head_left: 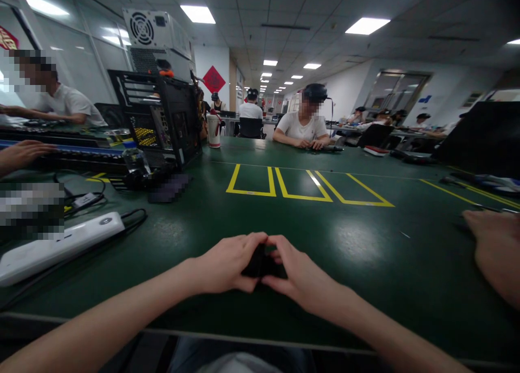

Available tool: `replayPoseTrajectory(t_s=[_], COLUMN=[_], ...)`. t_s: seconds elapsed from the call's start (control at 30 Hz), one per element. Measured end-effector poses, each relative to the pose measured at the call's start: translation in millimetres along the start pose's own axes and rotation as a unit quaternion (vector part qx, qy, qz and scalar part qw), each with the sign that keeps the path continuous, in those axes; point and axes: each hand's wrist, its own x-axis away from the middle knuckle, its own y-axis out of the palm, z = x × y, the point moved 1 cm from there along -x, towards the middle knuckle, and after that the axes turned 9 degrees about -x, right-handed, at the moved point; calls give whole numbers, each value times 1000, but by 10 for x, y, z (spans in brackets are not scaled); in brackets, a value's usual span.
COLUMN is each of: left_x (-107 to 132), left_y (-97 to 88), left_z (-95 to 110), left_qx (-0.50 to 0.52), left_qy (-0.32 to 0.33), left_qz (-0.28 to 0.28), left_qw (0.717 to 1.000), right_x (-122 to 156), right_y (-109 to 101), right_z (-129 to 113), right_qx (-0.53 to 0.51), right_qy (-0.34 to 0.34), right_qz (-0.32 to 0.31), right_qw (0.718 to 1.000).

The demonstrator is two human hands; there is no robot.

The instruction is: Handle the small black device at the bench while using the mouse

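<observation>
Above the green table, close to its front edge, my left hand (225, 262) is closed around a small black object (254, 264). Its kind I cannot make out, since the fingers cover most of it. My right hand (303, 278) meets it from the other side, fingers curled and thumb tip at the object's edge. The fingertips of both hands nearly touch over the top. Shadow darkens the space inside the right hand's fingers.
Yellow tape outlines (252, 193) mark the green table (195, 319) ahead. At left lie a white power strip (65, 248), cables and a dark phone-like slab (169, 188); behind stand a black computer case (162, 118) and a cup (213, 130). Another person's hand (498, 248) rests at right.
</observation>
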Motion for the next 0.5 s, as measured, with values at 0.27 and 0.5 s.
replayPoseTrajectory(t_s=[0.27,0.5], left_x=[565,790], left_y=[151,221], left_z=[397,400], left_qx=[-36,-128], left_qy=[-46,-14], left_qz=[11,122], left_qw=[998,984], right_x=[485,529], right_y=[521,703], right_z=[32,89], right_qx=[-86,-109], right_qy=[21,-78], right_qz=[51,87], right_qw=[995,987])
